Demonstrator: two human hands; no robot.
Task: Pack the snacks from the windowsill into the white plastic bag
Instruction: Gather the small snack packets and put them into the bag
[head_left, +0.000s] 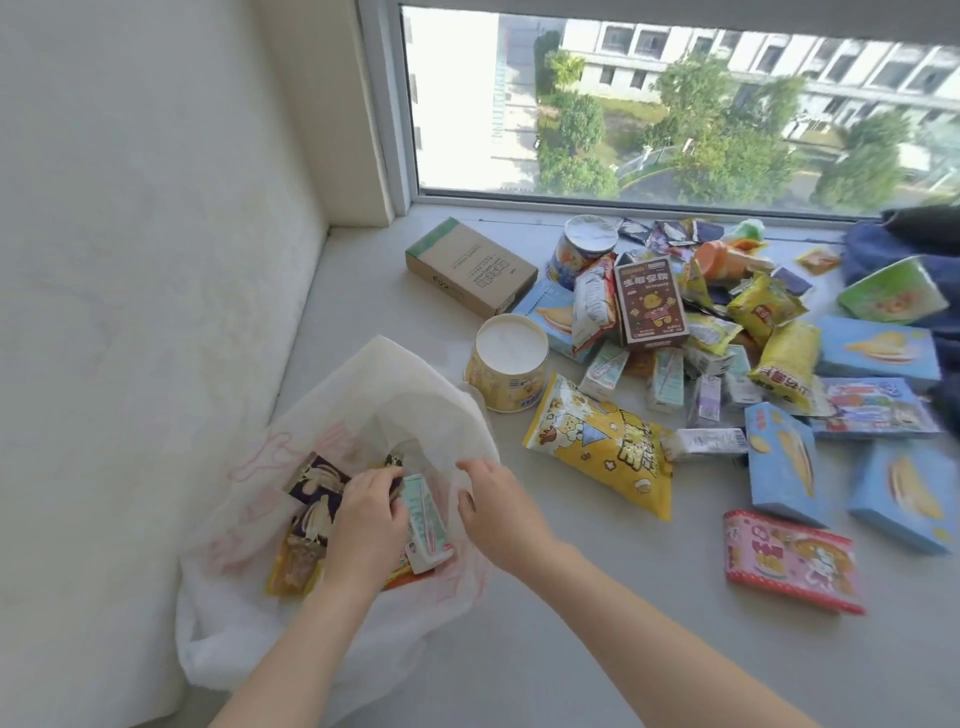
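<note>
The white plastic bag (363, 395) stands open on the windowsill (519, 649) at the lower left. Inside it lie purple packets (314, 486) and orange-yellow packets (291, 569). My left hand (366, 519) reaches into the bag, its fingers curled on a small pale green drink carton (428, 525). My right hand (496, 506) is at the bag's right rim, its fingers pinching the thin plastic there. A pile of snacks spreads to the right, with a yellow popcorn bag (602, 447) and a round yellow tub (509, 364) nearest the bag.
A brown cardboard box (470, 267) lies near the window. Several blue boxes (779, 462), a pink packet (792, 558), a brown carton (649, 304) and small drink cartons fill the right side. Dark blue cloth (904, 244) lies at the far right. A wall bounds the left.
</note>
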